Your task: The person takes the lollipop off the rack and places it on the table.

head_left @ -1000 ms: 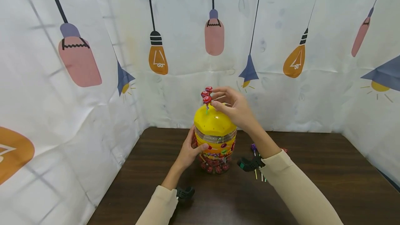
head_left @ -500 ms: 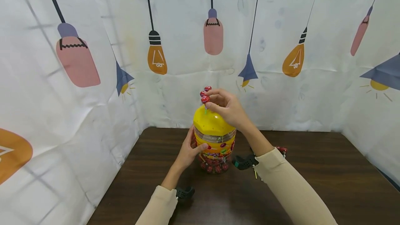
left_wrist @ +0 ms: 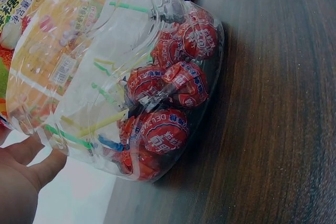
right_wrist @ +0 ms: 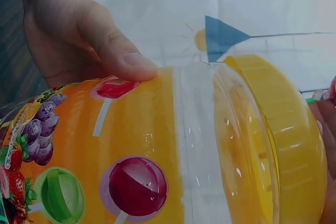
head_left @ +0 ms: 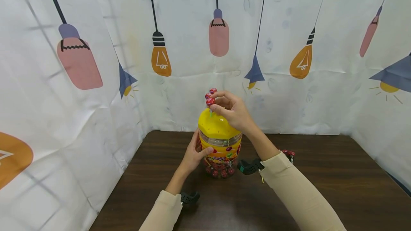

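Note:
A clear plastic candy jar (head_left: pixel 221 150) with a printed fruit label stands on the table, its yellow lid (head_left: pixel 216 126) on top. My left hand (head_left: pixel 192 158) grips the jar's left side, thumb across the label. Through the clear bottom, red-wrapped lollipops (left_wrist: pixel 164 132) with coloured sticks show in the left wrist view. Several red lollipops stand upright, sticks down, at the top of the lid. My right hand (head_left: pixel 234 111) pinches the nearest red lollipop (head_left: pixel 210 101) there between thumb and fingers. Whether its stick sits in a lid hole is too small to tell.
More loose lollipops (head_left: pixel 288 153) lie on the dark wooden table (head_left: pixel 324 181), partly hidden behind my right forearm. A white cloth backdrop (head_left: pixel 192 99) with printed lamps hangs behind and to the sides of the table.
My right hand has moved slightly left and closed in on the nearest upright lollipop. The right forearm now covers more of the loose lollipops. My left hand keeps its grip on the jar.

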Motion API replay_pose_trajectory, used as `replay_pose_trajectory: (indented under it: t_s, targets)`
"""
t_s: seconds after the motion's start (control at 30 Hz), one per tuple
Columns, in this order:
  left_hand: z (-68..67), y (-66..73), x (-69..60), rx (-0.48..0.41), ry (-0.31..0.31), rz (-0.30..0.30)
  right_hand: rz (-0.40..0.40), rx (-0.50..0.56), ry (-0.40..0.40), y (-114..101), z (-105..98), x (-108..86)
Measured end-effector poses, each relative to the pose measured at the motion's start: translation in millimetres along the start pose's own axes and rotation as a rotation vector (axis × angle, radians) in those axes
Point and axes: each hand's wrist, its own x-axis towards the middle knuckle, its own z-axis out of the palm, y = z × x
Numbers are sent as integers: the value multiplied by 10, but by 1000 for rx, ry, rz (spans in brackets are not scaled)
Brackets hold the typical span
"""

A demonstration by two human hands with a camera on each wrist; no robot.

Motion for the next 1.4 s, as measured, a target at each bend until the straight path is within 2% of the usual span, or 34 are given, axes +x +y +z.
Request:
replay_pose_trajectory:
  t_s: [0.23, 0.5, 0.77, 0.97, 1.13, 1.4]
  targets:
    - [4, 24, -8, 2, 9, -22, -51, 42, 43, 10, 23, 7]
    - [9, 28, -5, 20, 20, -33, -85, 40, 116, -12, 12, 0]
    - [3, 21, -6, 21, 18, -27, -106, 79, 126, -38, -38, -46]
    - [0, 9, -5, 23, 14, -20, -69, 136, 123, -27, -87, -130]
    - [0, 6, -5, 20, 9, -15, -21, 150, 135, 5, -153, -221]
    - [-4, 24, -9, 8, -4, 25, 12, 145, 154, 38, -272, -382]
